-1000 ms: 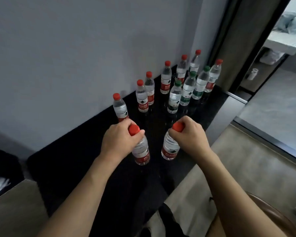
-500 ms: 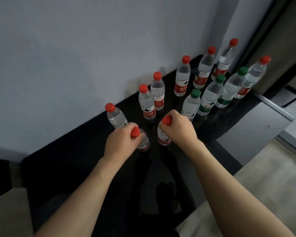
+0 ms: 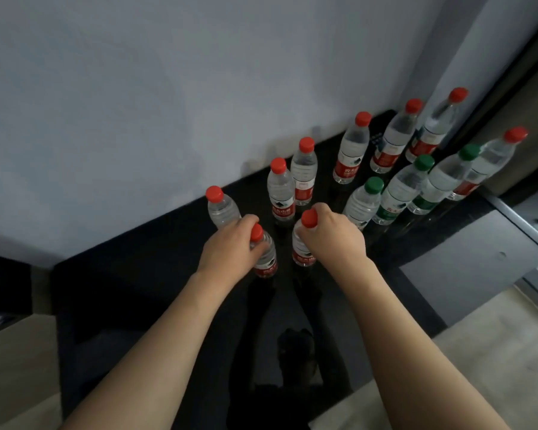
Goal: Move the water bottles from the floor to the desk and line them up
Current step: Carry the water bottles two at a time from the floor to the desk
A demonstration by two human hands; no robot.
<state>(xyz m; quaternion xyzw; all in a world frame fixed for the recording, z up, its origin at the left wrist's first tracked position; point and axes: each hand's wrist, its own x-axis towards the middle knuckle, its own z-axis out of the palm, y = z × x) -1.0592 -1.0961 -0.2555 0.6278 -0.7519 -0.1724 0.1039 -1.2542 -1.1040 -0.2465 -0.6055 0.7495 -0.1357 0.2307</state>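
Note:
My left hand (image 3: 230, 245) grips the neck of a red-capped water bottle (image 3: 266, 263) standing on the glossy black desk (image 3: 143, 290). Beside it, my right hand (image 3: 334, 235) grips the neck of a second red-capped bottle (image 3: 302, 254), also upright on the desk. Behind them, several red-capped bottles run along the wall, among them one (image 3: 222, 211) just behind my left hand and a pair (image 3: 281, 192). A front row of three green-capped bottles (image 3: 395, 189) stands to the right.
A grey wall (image 3: 168, 88) closes the desk's far side. The desk's right end meets a grey ledge (image 3: 466, 262) and a dark door frame (image 3: 510, 72). Beige floor (image 3: 479, 367) lies at the lower right, a tan surface (image 3: 16, 367) at the lower left.
Both hands carried their bottles farther from me toward the standing bottles and set them lower onto the desk. The view tilted, bringing the rows closer.

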